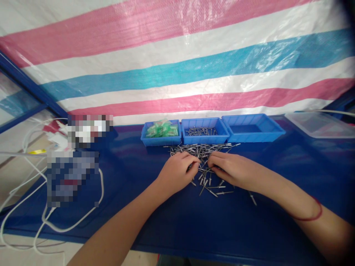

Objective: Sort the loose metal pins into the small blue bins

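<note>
A loose pile of silvery pop rivets (205, 181) is spread on the blue table (172, 221), just in front of three blue bins. My left hand (179, 170) is at the pile's left side, thumb and fingers curled together; whatever is between the fingertips is too small to make out. On the right side of the pile, my right hand (227, 166) has its fingers curled down among the rivets, and their tips are partly hidden. More rivets lie in the middle bin (205, 140). Green-printed small bags (162, 129) fill the left bin (162, 141).
At the right stands a third blue bin (253, 138), beside a clear plastic lid or tray (318, 127). White cables (101, 188) and blurred-out items (73, 177) occupy the table's left end. A striped plastic sheet (177, 74) hangs behind the bins.
</note>
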Motion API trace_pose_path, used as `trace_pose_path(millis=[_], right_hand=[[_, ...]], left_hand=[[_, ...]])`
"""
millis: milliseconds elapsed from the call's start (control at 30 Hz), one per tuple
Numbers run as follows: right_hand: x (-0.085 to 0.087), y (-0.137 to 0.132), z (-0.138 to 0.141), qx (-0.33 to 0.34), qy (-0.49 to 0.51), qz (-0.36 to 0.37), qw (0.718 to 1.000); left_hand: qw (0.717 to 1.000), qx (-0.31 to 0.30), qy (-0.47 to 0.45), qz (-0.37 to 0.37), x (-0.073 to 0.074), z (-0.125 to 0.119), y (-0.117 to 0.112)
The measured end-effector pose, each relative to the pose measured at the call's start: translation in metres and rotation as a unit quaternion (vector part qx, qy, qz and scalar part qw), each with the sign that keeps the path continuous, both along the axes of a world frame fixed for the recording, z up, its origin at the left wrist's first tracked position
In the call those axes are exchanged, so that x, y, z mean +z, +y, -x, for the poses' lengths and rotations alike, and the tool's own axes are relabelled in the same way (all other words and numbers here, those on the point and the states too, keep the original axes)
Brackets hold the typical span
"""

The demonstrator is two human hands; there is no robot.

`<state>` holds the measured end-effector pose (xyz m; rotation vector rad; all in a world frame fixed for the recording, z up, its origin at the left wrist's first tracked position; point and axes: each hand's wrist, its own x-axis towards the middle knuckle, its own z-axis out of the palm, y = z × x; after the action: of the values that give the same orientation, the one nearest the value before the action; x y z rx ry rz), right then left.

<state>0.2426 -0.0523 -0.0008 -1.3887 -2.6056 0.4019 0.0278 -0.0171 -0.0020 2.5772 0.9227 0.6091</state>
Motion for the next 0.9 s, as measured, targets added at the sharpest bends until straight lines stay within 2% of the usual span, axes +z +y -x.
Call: trace_pose_path(millis=[167,400,500,600,667,733,833,900], right_hand=[[-0.002,0.003,-0.003,-0.023,0.017,-0.014,0.999],[-0.001,0.007,-0.004,-0.041,0.105,-0.070,0.991],[0.001,0.006,-0.003,-0.060,0.141,-0.090,0.984],[0.002,0.004,0.002,-0.110,0.194,-0.092,0.970],[0.003,0.001,0.008,-0.164,0.255,-0.068,0.950],[0.004,-0.002,0.016,-0.203,0.339,-0.023,0.918],[0.005,-0.005,0.027,-0.214,0.450,0.038,0.866],[0.006,-0.006,0.031,-0.219,0.488,0.072,0.842]], left_hand=[[1.000,-0.007,-0.001,-0.006,-0.001,0.001,0.000],[1.000,0.003,0.001,0.003,-0.001,0.001,0.000],[0.999,0.027,-0.018,0.030,-0.001,0.001,-0.001],[0.994,0.048,-0.051,0.078,0.000,-0.001,-0.002],[0.988,0.061,-0.084,0.117,0.001,-0.002,-0.003],[0.977,0.078,-0.131,0.152,0.001,-0.005,-0.005],[0.959,0.092,-0.196,0.181,0.003,-0.008,-0.007],[0.953,0.093,-0.219,0.187,0.003,-0.009,-0.009]])
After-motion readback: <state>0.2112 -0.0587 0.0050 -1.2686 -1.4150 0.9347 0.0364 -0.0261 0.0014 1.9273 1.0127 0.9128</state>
